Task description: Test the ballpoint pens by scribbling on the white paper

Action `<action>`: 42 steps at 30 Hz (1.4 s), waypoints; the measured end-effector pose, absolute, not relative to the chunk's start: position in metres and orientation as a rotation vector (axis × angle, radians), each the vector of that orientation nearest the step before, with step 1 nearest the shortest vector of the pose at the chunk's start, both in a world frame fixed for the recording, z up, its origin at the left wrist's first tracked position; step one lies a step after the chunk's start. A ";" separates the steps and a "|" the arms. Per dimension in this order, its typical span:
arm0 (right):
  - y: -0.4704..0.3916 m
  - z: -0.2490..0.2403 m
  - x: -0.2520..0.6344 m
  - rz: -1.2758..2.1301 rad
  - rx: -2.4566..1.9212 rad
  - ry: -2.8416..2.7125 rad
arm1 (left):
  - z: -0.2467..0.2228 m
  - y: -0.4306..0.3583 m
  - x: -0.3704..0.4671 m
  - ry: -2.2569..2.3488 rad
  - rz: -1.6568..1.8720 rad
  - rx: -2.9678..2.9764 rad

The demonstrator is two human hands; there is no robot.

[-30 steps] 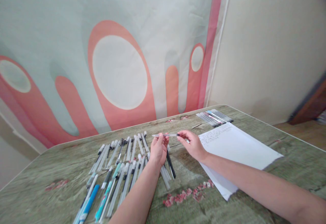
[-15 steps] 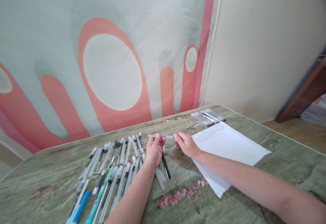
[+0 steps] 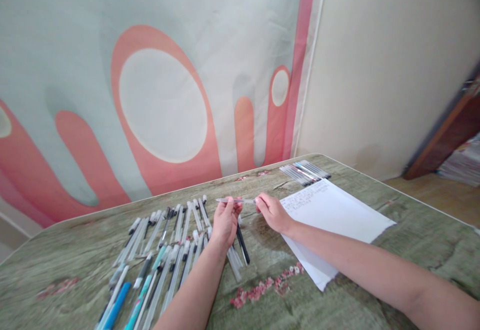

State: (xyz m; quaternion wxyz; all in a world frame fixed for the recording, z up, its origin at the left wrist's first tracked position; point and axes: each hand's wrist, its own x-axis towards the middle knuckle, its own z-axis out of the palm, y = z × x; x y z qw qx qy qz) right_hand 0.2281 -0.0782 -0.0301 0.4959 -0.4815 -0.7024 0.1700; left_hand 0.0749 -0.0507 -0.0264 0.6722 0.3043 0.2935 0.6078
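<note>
A slim translucent pen (image 3: 246, 201) lies level between my two hands, above the table (image 3: 262, 250). My left hand (image 3: 225, 221) pinches it between thumb and fingers, with its narrow end sticking out to the left. At the other end, the closed fingers of my right hand (image 3: 273, 213) grip it. Just below my left hand, partly covered by it, lie some clear pens (image 3: 234, 265) and a black pen (image 3: 243, 242). A sheet of paper (image 3: 337, 220) with handwriting near its top lies under my right forearm.
Two rough rows of pens, mostly clear, spread over the left side; a blue pen (image 3: 117, 306) and a teal pen (image 3: 140, 302) lie nearest me. Several slim pens or refills (image 3: 304, 172) sit side by side beyond the paper. A patterned sheet (image 3: 165, 105) hangs behind the table.
Both hands keep hold of the pen in nearly the same pose. The whole view has shifted slightly; nothing on the table has visibly moved.
</note>
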 end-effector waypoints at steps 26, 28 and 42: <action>-0.074 -0.033 0.224 0.855 -1.069 -1.446 | -0.020 -0.052 0.076 0.636 1.351 0.650; -0.075 -0.032 0.225 0.785 -1.084 -1.465 | -0.020 -0.052 0.077 0.633 1.348 0.653; -0.075 -0.032 0.228 0.836 -1.015 -1.465 | -0.018 -0.053 0.076 0.627 1.350 0.649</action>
